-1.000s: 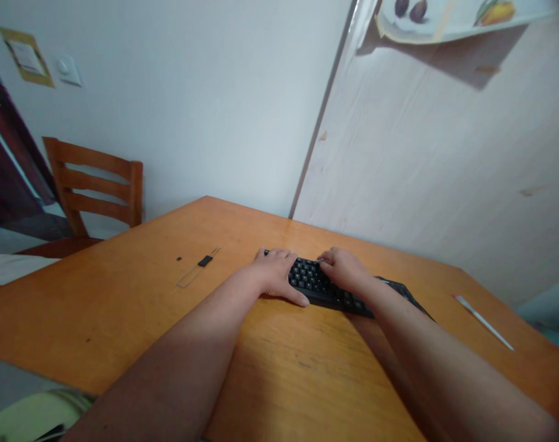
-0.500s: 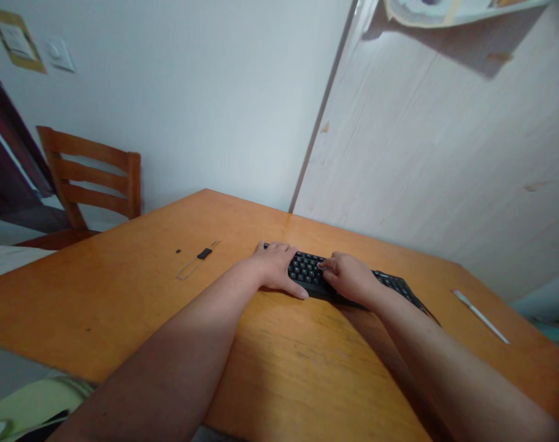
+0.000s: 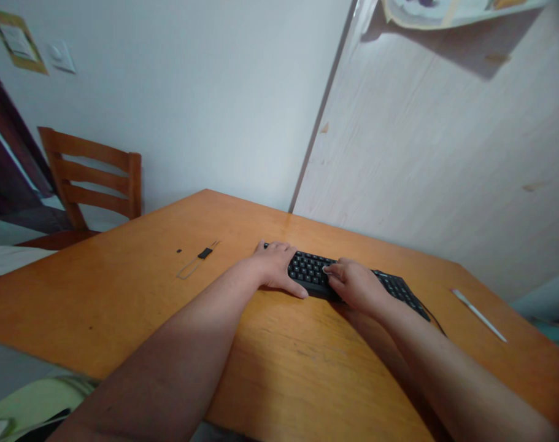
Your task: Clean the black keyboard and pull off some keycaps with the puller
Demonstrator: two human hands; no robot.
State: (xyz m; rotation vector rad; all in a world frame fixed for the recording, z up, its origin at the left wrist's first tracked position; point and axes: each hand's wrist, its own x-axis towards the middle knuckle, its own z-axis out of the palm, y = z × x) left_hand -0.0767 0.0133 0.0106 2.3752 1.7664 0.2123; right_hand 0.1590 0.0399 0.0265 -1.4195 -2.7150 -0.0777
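Note:
A black keyboard (image 3: pixel 309 270) lies across the wooden table, its cable trailing from the right end. My left hand (image 3: pixel 275 265) spans the keyboard's left end, thumb along the front edge and fingers over the back, gripping it. Over the middle keys, my right hand (image 3: pixel 355 283) is closed in a pinch. Something small and whitish shows at its fingertips, too small to name. To the left lies a black keycap puller (image 3: pixel 205 253) with wire loops, beside a small black piece (image 3: pixel 178 250) that looks like a keycap.
A thin white stick-like tool (image 3: pixel 480 316) lies on the table (image 3: pixel 279 362) at right. A wooden chair (image 3: pixel 97 175) stands at the far left. The wall (image 3: pixel 224 104) rises behind the table. Something pale green (image 3: pixel 44 402) is below the near left edge.
My right hand has shifted slightly right along the keys, still pinched. My left hand stays on the keyboard's left end.

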